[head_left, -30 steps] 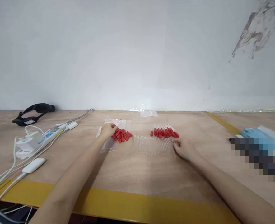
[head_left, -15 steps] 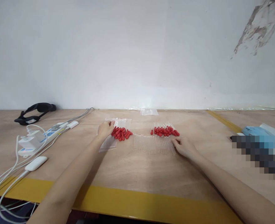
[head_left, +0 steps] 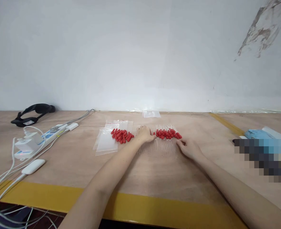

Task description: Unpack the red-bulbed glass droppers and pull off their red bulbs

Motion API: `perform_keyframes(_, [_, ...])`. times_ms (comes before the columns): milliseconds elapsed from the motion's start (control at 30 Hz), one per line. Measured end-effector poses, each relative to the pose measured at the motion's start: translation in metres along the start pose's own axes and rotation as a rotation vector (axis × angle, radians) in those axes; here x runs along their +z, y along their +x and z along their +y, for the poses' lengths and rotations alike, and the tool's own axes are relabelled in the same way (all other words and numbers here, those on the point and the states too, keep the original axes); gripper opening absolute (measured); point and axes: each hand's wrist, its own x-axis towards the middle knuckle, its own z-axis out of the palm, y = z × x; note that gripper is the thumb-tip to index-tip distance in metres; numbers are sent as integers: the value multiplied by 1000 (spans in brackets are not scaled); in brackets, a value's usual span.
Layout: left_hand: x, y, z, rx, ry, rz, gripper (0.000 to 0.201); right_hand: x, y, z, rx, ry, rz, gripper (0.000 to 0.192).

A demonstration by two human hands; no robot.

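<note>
My left hand (head_left: 145,134) reaches over the left end of a row of slim clear tubes (head_left: 158,147), its thumb apart from its curled fingers. Whether it touches a tube is hard to see. At the row's right end my right hand (head_left: 190,149) rests low with thumb and forefinger close together; anything between them is too small to make out. Just behind the row lie red rubber dropper bulbs (head_left: 167,134), with more clear tubes (head_left: 165,127) extending behind them. To the left of my left hand is a second heap of red bulbs (head_left: 121,136).
Clear zip bags (head_left: 106,143) lie under and beside the left heap. Another small bag (head_left: 151,114) is by the wall. On the left are a power strip (head_left: 51,136) with cables and a black strap-like object (head_left: 33,115). A blue packet (head_left: 258,134) is at the right.
My left hand has moved right, from the bags and left heap to the left end of the tube row. My right hand has barely moved. The view has shifted slightly.
</note>
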Motion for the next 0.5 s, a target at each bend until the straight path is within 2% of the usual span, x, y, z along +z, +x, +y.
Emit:
perform_keyframes(133, [4,7,6,-98,-32,-14,27,-2,0,1,8,4,10,29])
perform_keyframes(300, [-10,-8,-10,-179,-72,109,27,0,-2,-1,-76,119,92,29])
perform_keyframes(367, [-18,-25,-23,-133,-84,186,21,3,-4,-4,-180,186,166,29])
perform_keyframes(433, [-23,-48,-37,35,-102,290,14,4,-7,-9,-327,232,278,30])
perform_keyframes(500, [-25,-71,-49,199,-90,298,13,5,-11,-16,-486,251,385,30])
